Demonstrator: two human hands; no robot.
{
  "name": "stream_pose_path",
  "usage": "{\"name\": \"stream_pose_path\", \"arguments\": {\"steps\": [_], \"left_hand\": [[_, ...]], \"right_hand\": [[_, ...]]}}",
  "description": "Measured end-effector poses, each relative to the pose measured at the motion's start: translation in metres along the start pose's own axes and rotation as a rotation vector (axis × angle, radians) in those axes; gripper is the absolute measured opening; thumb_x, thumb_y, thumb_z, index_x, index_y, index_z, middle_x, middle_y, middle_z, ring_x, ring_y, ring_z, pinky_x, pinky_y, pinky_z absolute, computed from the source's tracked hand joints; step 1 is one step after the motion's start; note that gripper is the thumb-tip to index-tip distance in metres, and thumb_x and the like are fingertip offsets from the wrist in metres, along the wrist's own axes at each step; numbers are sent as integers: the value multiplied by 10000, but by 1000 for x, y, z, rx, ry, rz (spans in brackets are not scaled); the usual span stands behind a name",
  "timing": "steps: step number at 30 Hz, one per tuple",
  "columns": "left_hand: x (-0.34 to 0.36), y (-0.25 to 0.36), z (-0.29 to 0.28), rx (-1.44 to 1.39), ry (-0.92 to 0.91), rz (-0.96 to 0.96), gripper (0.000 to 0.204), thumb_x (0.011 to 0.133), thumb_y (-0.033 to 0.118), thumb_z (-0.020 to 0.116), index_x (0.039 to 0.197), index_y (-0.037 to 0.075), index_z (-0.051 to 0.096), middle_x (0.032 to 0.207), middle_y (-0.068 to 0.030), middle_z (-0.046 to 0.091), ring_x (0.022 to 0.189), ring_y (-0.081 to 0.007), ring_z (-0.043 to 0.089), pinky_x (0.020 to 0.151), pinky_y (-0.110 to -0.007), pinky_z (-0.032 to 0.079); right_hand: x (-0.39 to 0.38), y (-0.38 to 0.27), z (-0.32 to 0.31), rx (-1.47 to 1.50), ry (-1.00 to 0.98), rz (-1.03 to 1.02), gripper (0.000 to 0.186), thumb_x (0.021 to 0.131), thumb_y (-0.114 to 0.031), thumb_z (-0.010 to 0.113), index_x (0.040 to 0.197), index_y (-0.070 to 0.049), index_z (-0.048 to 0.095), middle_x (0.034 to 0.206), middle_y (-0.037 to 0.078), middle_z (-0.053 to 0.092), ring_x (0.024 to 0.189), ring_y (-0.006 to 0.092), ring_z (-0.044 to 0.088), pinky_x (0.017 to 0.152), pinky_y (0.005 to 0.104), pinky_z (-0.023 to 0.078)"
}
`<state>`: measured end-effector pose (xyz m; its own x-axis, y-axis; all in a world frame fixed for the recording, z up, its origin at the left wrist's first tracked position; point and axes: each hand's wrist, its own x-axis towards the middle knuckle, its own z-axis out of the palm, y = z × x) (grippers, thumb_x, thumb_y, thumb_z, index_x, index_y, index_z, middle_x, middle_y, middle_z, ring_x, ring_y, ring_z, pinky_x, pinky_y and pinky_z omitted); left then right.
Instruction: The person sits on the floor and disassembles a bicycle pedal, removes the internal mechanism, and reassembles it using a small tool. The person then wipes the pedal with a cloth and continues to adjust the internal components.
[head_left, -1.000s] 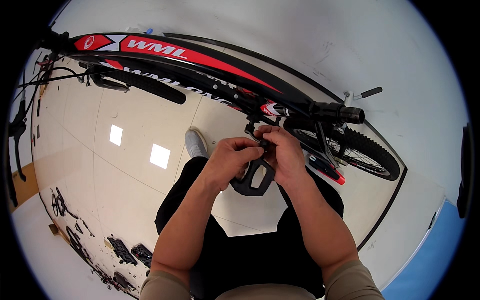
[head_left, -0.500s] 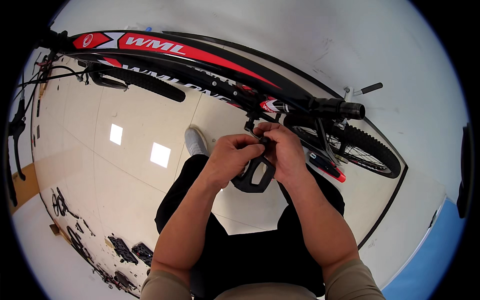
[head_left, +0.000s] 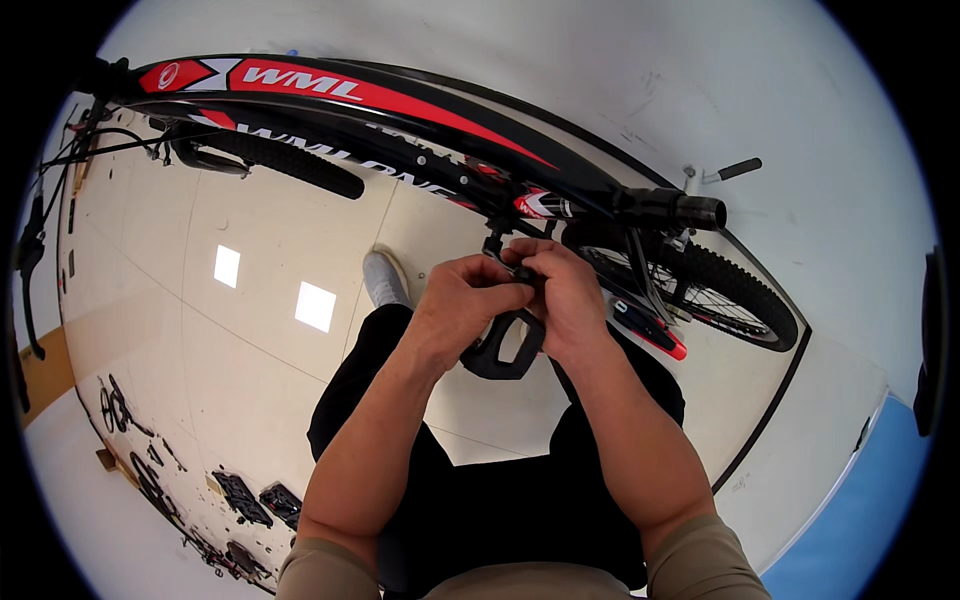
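Observation:
A black bicycle pedal hangs between my hands at the end of the dark crank arm. My left hand pinches around the pedal's spindle end, thumb pointing right. From the other side my right hand has its fingers curled over the same joint. My fingers hide the exact meeting of spindle and crank. Just beyond my hands stretches the black and red bicycle frame, its seat tube end bare, with no saddle on it.
A rear wheel stands right of my hands, a front wheel at the far left. A red and black tool-like item lies by my right leg. Open black tool cases and loose parts lie lower left. A pale wall rises behind the bicycle.
The whole view has shifted slightly, with the bicycle a little further left and up. Both hands stay at the pedal joint, with only a small shift of the fingers.

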<state>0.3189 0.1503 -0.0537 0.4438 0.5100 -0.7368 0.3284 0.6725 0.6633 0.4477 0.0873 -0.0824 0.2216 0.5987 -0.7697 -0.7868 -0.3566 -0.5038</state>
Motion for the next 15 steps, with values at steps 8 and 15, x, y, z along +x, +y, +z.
{"name": "stream_pose_path", "arguments": {"steps": [8,15], "left_hand": [[-1,1,-1,55,18,7,178,791,118,762,897,-16,714,760,-37,665,638,-69,565,535,-206,401],[0,-10,-2,118,17,159,191,813,159,746,883,-3,673,748,-13,633,629,-60,543,527,-206,388]], "right_hand": [[-4,-4,5,-60,19,-2,230,892,-9,460,1071,32,598,1043,119,630,945,201,634,848,306,540],[0,-2,1,-44,-7,21,243,885,-31,479,1092,27,591,1062,123,624,947,213,629,857,317,537]]}}
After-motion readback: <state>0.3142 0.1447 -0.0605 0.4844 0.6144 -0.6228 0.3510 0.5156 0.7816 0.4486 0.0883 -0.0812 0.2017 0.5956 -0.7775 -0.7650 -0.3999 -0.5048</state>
